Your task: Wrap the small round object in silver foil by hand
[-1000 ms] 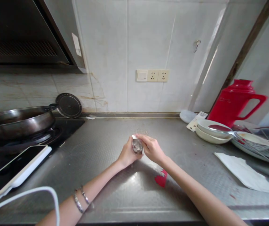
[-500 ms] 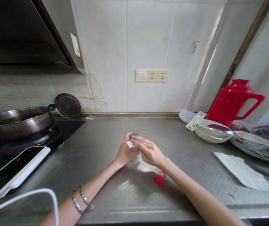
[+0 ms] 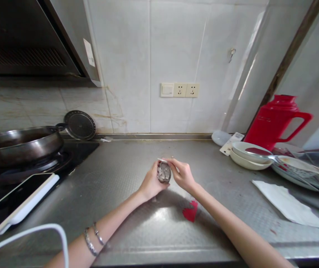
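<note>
Held over the middle of the counter is a small clear glass (image 3: 164,173), which looks grey-brown against the metal. My left hand (image 3: 151,182) is wrapped round its left side and underside. At the glass's far edge, the fingertips of my right hand (image 3: 184,174) pinch a thin white piece (image 3: 162,160), perhaps paper or tissue, lying along the rim. The right palm is beside the glass, apart from its right side. A torn red scrap (image 3: 190,211) lies on the steel counter (image 3: 131,227) below my right wrist.
On the left, a steel pan (image 3: 28,147) sits on the stove beside a phone (image 3: 17,204) with a white cable (image 3: 36,227). Bowls (image 3: 250,163), plates, a red thermos (image 3: 276,121) and a folded white tissue (image 3: 289,206) are at right.
The glass has turned so its round face shows more. My right hand has moved slightly right, uncovering it, and the white piece has shifted from its near-left side to the far edge.
</note>
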Demonstrator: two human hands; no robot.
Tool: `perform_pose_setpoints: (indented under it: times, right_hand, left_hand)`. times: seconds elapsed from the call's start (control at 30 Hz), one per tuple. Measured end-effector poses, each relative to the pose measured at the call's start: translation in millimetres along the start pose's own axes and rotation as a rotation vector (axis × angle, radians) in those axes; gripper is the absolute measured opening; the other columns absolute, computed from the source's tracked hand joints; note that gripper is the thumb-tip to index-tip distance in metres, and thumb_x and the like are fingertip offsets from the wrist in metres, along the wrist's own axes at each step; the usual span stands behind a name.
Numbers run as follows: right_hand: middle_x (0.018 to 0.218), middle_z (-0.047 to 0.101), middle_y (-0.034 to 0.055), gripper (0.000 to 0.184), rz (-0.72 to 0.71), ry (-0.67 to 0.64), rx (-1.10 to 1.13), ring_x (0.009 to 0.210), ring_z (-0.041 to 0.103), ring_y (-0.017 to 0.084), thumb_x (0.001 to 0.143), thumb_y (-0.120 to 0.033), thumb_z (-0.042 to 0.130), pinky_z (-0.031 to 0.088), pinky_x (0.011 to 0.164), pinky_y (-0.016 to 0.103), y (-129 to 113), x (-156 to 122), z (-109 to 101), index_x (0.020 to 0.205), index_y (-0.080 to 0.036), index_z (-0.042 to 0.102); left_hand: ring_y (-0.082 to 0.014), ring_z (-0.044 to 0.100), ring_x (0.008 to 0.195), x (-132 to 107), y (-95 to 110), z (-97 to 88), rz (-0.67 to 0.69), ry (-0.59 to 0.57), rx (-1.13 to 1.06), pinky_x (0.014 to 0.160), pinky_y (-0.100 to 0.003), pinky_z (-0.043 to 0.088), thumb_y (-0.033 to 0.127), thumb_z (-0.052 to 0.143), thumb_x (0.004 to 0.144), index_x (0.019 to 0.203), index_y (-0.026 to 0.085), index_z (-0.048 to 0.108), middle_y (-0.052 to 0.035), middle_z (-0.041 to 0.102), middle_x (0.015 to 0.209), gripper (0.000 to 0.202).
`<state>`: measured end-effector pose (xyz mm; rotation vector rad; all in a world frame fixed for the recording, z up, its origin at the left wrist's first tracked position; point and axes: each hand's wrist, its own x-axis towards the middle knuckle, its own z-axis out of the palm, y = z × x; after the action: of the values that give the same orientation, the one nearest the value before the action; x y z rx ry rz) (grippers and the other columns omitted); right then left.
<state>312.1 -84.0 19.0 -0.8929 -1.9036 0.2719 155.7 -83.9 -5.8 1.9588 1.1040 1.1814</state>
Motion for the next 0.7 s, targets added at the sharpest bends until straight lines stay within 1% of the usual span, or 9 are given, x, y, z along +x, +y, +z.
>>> perform_pose_setpoints:
  times: [0.1, 0.2, 0.27, 0.33, 0.47, 0.53, 0.6, 0.63, 0.7]
  right_hand:
    - [0.119, 0.064, 0.0065, 0.035, -0.147, -0.063, -0.031, 0.112, 0.059, 0.021, 0.091, -0.017, 0.038, 0.048, 0.096, 0.039, -3.3, -0.8, -0.7, 0.119, -0.025, 0.057]
    - [0.122, 0.062, 0.0086, 0.038, -0.252, -0.092, -0.076, 0.117, 0.056, 0.021, 0.09, -0.013, 0.038, 0.045, 0.101, 0.042, -6.5, 0.0, -1.2, 0.122, -0.022, 0.055]
    - [0.124, 0.061, 0.0087, 0.039, -0.284, -0.1, -0.093, 0.119, 0.054, 0.021, 0.089, -0.011, 0.038, 0.045, 0.102, 0.043, -8.8, 0.8, -1.6, 0.123, -0.022, 0.055]
    - [0.125, 0.061, 0.0081, 0.04, -0.3, -0.102, -0.092, 0.12, 0.053, 0.021, 0.089, -0.01, 0.038, 0.045, 0.102, 0.043, -10.9, 1.4, -2.3, 0.122, -0.023, 0.054]
    - [0.121, 0.063, 0.0084, 0.039, -0.338, -0.098, -0.057, 0.119, 0.054, 0.022, 0.088, -0.011, 0.04, 0.047, 0.101, 0.043, -13.8, 0.0, -3.5, 0.12, -0.022, 0.057]
    - [0.119, 0.064, 0.0084, 0.037, -0.344, -0.105, -0.039, 0.119, 0.054, 0.022, 0.088, -0.012, 0.041, 0.047, 0.101, 0.043, -15.3, -1.9, -3.1, 0.119, -0.023, 0.058]
    - [0.118, 0.065, 0.0075, 0.036, -0.309, -0.084, -0.019, 0.118, 0.055, 0.022, 0.088, -0.014, 0.04, 0.046, 0.1, 0.042, -17.0, -3.4, -2.3, 0.117, -0.024, 0.059]
    - [0.117, 0.065, 0.0067, 0.035, -0.271, -0.055, -0.006, 0.117, 0.056, 0.021, 0.089, -0.015, 0.039, 0.046, 0.1, 0.04, -17.6, -3.5, -2.0, 0.116, -0.024, 0.06]
    - [0.114, 0.067, 0.0056, 0.032, -0.157, 0.046, 0.022, 0.112, 0.06, 0.021, 0.091, -0.019, 0.039, 0.048, 0.097, 0.038, -17.5, -2.0, -2.1, 0.112, -0.025, 0.062]
  left_hand:
    - [-0.0234, 0.06, 0.1, 1.5, -1.1, -0.7, 0.021, 0.012, 0.012, 0.084, -0.035, 0.048, 0.015, 0.076, 0.055, 0.121, 0.022, 0.041, -0.0058, 0.062, 0.112, 0.076]
    - [-0.0231, 0.06, 0.1, 3.4, -0.7, -0.9, 0.048, 0.028, 0.022, 0.082, -0.034, 0.049, 0.014, 0.075, 0.055, 0.119, 0.021, 0.043, -0.0065, 0.061, 0.113, 0.072]
    - [-0.0229, 0.061, 0.098, 4.6, 0.8, -0.8, 0.056, 0.041, 0.018, 0.082, -0.034, 0.049, 0.015, 0.074, 0.056, 0.116, 0.02, 0.045, -0.0067, 0.062, 0.111, 0.067]
    - [-0.0228, 0.061, 0.099, 5.5, 2.4, -0.3, 0.066, 0.05, -0.001, 0.083, -0.034, 0.049, 0.016, 0.074, 0.057, 0.116, 0.02, 0.045, -0.0071, 0.062, 0.111, 0.066]
    - [-0.0227, 0.061, 0.099, 7.0, 1.8, 0.6, 0.054, 0.051, -0.036, 0.086, -0.034, 0.049, 0.017, 0.075, 0.055, 0.121, 0.019, 0.039, -0.0088, 0.062, 0.112, 0.075]
    - [-0.0222, 0.063, 0.095, 7.8, -0.7, 0.1, 0.027, 0.053, -0.045, 0.085, -0.036, 0.049, 0.018, 0.076, 0.055, 0.122, 0.02, 0.036, -0.0083, 0.064, 0.109, 0.078]
    - [-0.022, 0.064, 0.093, 8.4, -3.1, -1.3, 0.006, 0.053, -0.057, 0.083, -0.036, 0.049, 0.018, 0.077, 0.054, 0.122, 0.021, 0.035, -0.0075, 0.065, 0.106, 0.079]
    - [-0.022, 0.064, 0.093, 8.6, -3.8, -2.0, -0.001, 0.055, -0.06, 0.083, -0.036, 0.049, 0.018, 0.077, 0.054, 0.122, 0.021, 0.036, -0.0073, 0.065, 0.106, 0.079]
    - [-0.0228, 0.063, 0.096, 8.2, -3.7, -3.3, -0.012, 0.071, -0.055, 0.085, -0.036, 0.048, 0.018, 0.079, 0.052, 0.121, 0.022, 0.038, -0.0075, 0.063, 0.109, 0.08]
